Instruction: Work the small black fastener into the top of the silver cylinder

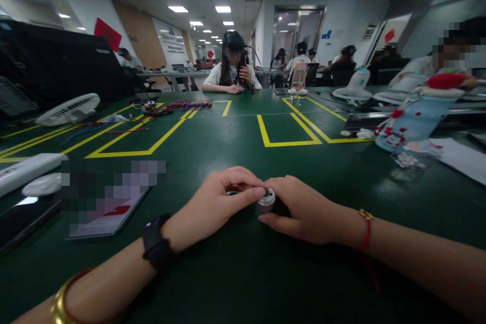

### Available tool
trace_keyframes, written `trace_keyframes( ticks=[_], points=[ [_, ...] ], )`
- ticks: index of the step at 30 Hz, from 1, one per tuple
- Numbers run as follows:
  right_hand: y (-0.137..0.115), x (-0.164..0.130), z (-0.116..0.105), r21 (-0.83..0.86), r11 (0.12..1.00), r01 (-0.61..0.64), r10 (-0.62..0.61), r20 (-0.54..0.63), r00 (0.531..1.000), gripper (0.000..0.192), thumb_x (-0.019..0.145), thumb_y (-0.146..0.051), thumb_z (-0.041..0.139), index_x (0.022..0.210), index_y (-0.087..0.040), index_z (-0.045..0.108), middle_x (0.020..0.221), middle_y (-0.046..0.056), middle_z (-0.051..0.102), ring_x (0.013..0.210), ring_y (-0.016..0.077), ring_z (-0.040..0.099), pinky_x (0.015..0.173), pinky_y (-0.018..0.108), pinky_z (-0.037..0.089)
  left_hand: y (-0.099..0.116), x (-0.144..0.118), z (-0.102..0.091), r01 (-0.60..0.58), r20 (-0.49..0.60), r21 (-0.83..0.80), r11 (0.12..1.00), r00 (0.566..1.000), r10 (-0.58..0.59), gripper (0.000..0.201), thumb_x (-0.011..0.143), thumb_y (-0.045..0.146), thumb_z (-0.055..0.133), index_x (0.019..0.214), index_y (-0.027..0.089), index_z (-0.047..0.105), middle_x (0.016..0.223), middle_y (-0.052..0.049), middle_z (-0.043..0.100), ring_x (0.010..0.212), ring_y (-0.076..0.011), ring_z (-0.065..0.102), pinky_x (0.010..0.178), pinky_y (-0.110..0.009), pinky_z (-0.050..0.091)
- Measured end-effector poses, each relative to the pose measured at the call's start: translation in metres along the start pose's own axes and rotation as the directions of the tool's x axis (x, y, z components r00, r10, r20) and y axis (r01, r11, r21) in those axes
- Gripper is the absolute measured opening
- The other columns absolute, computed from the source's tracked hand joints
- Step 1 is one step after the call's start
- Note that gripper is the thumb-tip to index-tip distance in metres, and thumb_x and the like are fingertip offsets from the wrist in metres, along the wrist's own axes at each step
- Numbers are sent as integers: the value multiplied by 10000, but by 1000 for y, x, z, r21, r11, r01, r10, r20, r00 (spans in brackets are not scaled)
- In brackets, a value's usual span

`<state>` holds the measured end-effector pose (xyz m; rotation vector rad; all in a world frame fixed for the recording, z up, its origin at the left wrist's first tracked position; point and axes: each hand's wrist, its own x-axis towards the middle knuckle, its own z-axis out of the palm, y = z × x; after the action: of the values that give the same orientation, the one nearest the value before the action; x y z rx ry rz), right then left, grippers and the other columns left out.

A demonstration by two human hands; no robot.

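A small silver cylindrical metal part, like a little motor, rests on the green table between both hands. My right hand wraps around it from the right. My left hand presses its thumb and fingers on the part's left end and top. Most of the part is hidden by fingers. A black watch and a gold bangle are on my left wrist, a red string bracelet on my right.
A phone lies left of my hands, with white devices beyond. A small fan and loose wires lie further back. A decorated bottle and papers sit right. Other people sit across the table.
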<state>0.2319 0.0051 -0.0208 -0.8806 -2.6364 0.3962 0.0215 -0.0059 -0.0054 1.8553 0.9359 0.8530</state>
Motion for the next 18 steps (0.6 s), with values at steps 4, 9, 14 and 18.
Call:
trace_keyframes(
  ticks=[4, 9, 14, 18],
  points=[
    [-1, 0, -1, 7, 1000, 9, -9, -10, 1000, 282, 860, -380, 601, 1037, -164, 559, 958, 70, 628, 794, 192, 527, 714, 330, 373, 2, 2, 0, -35, -42, 40, 999, 998, 37, 161, 870, 318, 630, 899, 195, 730, 1005, -59, 674, 928, -205, 622, 823, -326, 493],
    [-4, -1, -4, 1, 1000, -9, 9, -7, 1000, 223, 857, -372, 602, 957, -176, 562, 905, 47, 629, 747, 178, 508, 690, 320, 364, 14, 1, -10, -29, -143, -33, 999, 990, 24, 119, 864, 286, 636, 868, 183, 694, 938, -31, 665, 868, -177, 610, 793, -294, 481],
    [-6, -2, -6, 19, 1000, -23, 23, -7, 1000, 256, 852, -363, 611, 1026, -179, 571, 956, 54, 634, 822, 197, 536, 731, 327, 376, -3, 2, -32, 39, 38, 100, 994, 998, -43, 152, 848, 320, 648, 867, 195, 732, 937, -40, 656, 851, -190, 619, 773, -308, 475],
    [-6, -2, -6, 24, 999, -39, 39, -3, 999, 278, 849, -367, 612, 1049, -177, 575, 971, 62, 635, 838, 207, 539, 746, 339, 384, -21, 4, -40, -43, 209, 230, 972, 978, -6, 133, 851, 296, 648, 884, 226, 756, 959, -40, 645, 886, -187, 615, 845, -327, 463]
  ],
)
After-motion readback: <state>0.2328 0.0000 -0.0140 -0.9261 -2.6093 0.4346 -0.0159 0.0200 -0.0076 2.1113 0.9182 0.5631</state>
